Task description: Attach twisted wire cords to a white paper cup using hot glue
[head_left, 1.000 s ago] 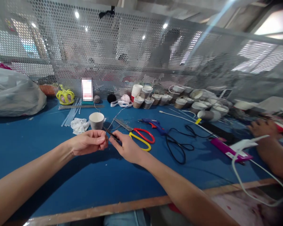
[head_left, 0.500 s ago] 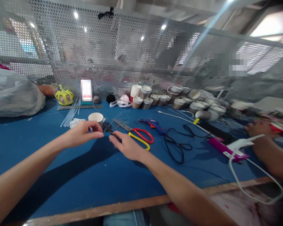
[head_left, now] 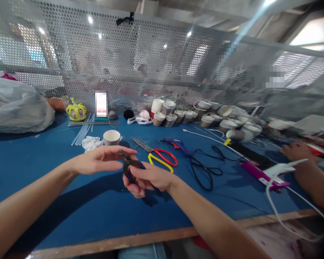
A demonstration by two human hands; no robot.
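Observation:
My right hand [head_left: 145, 177] is wrapped round the handles of small dark pliers [head_left: 128, 163], whose jaws point up and to the left. My left hand [head_left: 104, 159] is beside the pliers' jaws, with its fingers stretched out and the thumb apart from them. Just behind my left hand a paper cup [head_left: 112, 137] stands upright. A bundle of white cord [head_left: 91, 143] lies left of the cup. Scissors [head_left: 162, 156] with one red and one yellow handle lie behind my right hand.
A blue glue gun [head_left: 175, 144] with a black cable lies to the right, then a purple power strip [head_left: 261, 174]. Several wrapped cups [head_left: 205, 120] stand along the mesh. Another person's hand [head_left: 297, 153] is at the far right. A plastic bag [head_left: 18, 104] sits far left.
The pliers have come up from beside the cup and now show fully in my right hand, turned upward. My left hand has moved right and its fingers have stretched out.

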